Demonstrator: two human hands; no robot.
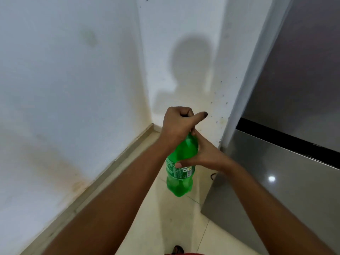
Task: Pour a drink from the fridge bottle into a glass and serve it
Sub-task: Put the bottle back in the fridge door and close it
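Note:
A green plastic bottle point(179, 173) with a green label hangs upright in the air above the floor, at the middle of the head view. My right hand point(206, 155) wraps around its upper body from the right, thumb across the front. My left hand point(178, 124) is closed over the bottle's top, hiding the cap, with the thumb sticking out to the right. No glass is in view.
A grey steel fridge point(287, 162) stands shut at the right, close to my right arm. White walls meet in a corner point(147, 89) ahead, with a beige skirting point(110, 166) along the left. Pale floor tiles point(165, 227) lie below; a foot shows at the bottom edge.

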